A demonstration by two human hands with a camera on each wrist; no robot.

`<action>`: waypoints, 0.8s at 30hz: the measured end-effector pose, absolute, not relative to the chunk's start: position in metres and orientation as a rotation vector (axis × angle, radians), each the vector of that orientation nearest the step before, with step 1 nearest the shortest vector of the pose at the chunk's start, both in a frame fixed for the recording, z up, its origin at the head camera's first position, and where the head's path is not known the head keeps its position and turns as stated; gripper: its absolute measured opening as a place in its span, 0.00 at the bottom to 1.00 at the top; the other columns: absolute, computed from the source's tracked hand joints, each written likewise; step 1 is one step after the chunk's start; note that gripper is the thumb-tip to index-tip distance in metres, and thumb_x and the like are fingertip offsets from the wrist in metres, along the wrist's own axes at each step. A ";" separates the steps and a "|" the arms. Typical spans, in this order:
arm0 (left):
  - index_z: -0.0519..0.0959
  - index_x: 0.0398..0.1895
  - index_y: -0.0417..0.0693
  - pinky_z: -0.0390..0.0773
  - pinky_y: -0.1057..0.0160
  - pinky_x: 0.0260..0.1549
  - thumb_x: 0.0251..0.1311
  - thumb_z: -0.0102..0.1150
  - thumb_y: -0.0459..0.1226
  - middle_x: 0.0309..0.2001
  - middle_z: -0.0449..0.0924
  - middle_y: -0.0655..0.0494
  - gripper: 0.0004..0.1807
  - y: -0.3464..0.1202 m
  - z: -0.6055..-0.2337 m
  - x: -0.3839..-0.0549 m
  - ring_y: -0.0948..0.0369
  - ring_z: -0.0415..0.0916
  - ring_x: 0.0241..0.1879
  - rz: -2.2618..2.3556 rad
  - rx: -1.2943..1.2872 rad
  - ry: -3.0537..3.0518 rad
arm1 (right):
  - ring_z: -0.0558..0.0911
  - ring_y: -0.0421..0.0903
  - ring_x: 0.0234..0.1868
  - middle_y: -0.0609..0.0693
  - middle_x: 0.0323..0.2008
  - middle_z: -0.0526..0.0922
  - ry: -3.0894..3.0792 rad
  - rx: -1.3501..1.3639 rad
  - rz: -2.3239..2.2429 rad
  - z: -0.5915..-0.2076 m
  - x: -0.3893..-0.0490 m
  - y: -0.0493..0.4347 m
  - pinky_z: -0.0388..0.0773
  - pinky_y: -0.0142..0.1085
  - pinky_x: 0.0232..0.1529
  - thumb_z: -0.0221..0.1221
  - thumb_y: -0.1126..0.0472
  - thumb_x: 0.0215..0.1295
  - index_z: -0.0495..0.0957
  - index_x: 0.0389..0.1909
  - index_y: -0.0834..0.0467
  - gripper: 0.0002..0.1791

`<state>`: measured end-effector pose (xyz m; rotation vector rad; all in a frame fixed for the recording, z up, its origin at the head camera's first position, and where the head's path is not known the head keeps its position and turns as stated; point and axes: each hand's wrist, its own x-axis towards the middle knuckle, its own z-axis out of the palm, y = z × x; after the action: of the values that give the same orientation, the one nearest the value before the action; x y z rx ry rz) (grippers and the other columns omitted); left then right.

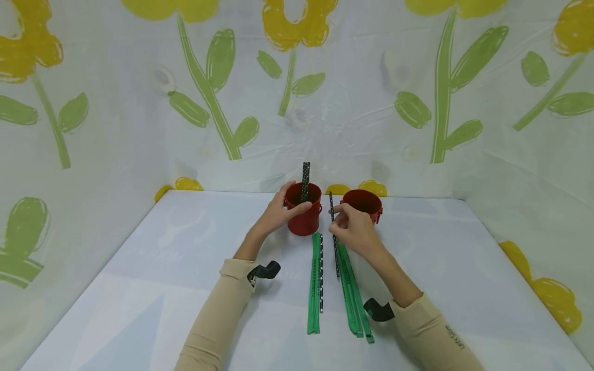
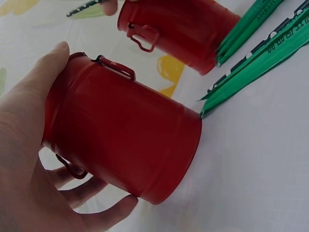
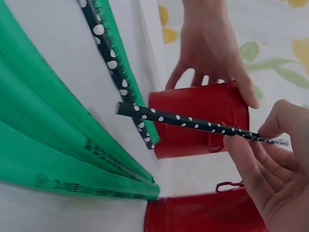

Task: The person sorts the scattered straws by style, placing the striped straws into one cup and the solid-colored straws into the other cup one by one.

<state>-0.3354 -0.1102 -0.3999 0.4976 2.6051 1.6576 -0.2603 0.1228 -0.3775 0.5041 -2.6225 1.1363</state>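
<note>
My left hand (image 1: pixel 277 212) grips the left red bucket (image 1: pixel 303 222) around its side, with the thumb near the rim. Black straws with white dots (image 1: pixel 305 183) stand up out of this bucket. Between thumb and fingertips, my right hand (image 1: pixel 356 228) pinches one black dotted straw (image 3: pixel 188 122), which slants above the table beside the second red bucket (image 2: pixel 176 36). That bucket stands to the right, partly hidden behind my right hand in the head view. Each bucket has small wire loops at its sides.
Green wrapped straws lie in two groups, a left one (image 1: pixel 314 293) and a right one (image 1: pixel 353 293), in front of the buckets. One loose black dotted straw (image 1: pixel 322 278) lies along the left group. A flower-printed sheet (image 1: pixel 343 103) rises behind the white table (image 1: pixel 185 268).
</note>
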 end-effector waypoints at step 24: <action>0.53 0.73 0.72 0.73 0.47 0.63 0.55 0.64 0.60 0.68 0.65 0.62 0.44 -0.109 -0.403 -0.337 0.59 0.63 0.68 1.679 0.530 2.609 | 0.88 0.55 0.38 0.60 0.49 0.85 -2.323 0.480 1.329 -0.316 -0.288 0.126 0.86 0.46 0.33 0.58 0.59 0.70 0.72 0.61 0.60 0.21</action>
<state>-0.3371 -0.1087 -0.4034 0.5301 2.6089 1.6792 -0.2884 0.1255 -0.3161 0.4803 -2.3225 1.3289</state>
